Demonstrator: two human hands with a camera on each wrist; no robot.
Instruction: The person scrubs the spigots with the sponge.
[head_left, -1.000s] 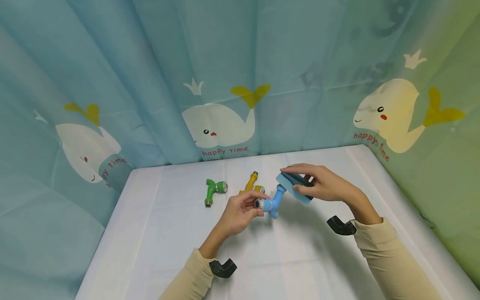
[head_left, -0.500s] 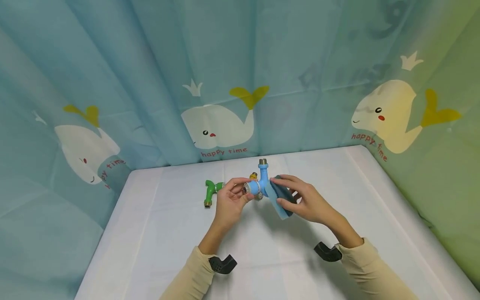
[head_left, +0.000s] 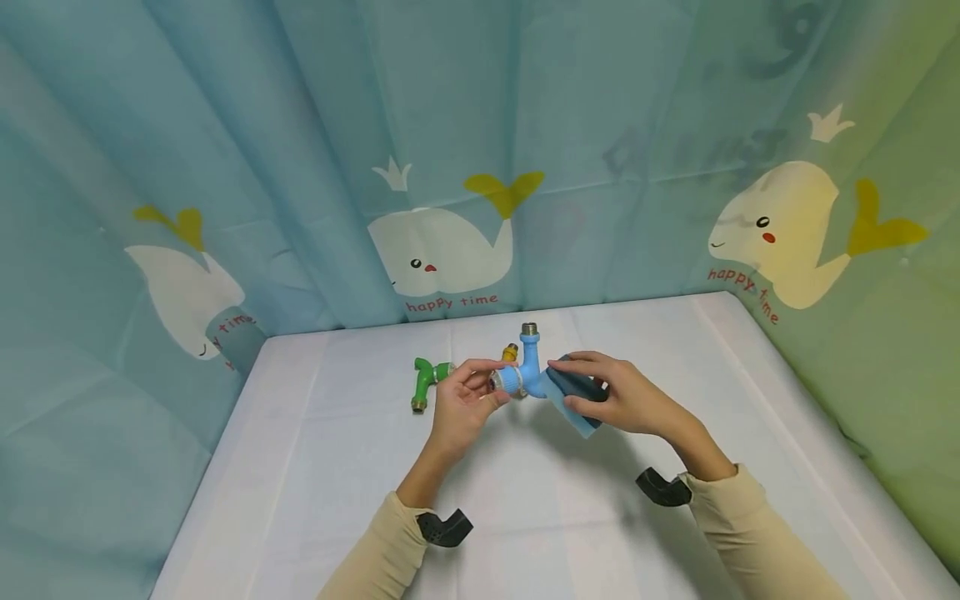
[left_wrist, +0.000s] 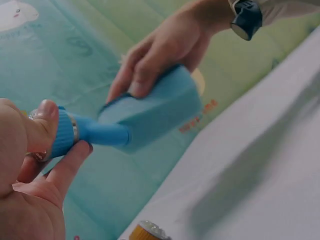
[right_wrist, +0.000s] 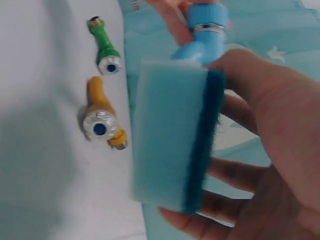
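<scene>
A light blue faucet [head_left: 530, 360] is held above the table, its threaded metal end pointing up in the head view. My left hand [head_left: 467, 398] pinches its ribbed collar between thumb and fingers. My right hand [head_left: 628, 397] grips a sponge [right_wrist: 167, 135] by its dark blue scouring side. The pale foam side faces the faucet. In the left wrist view the sponge [left_wrist: 160, 107] overlaps the tip of the faucet's spout [left_wrist: 107, 134]. Fingers of my right hand [right_wrist: 270, 130] curl along the dark edge of the sponge.
On the white table [head_left: 337, 500] a green faucet [head_left: 422, 385] lies left of my left hand. Behind the blue faucet lies a yellow faucet [right_wrist: 100, 112], mostly hidden in the head view. A whale-print curtain [head_left: 442, 125] stands along the back and sides.
The blue faucet has moved left and turned so its threaded end points up. The sponge has gone from that threaded end to the spout, then shifted slightly right.
</scene>
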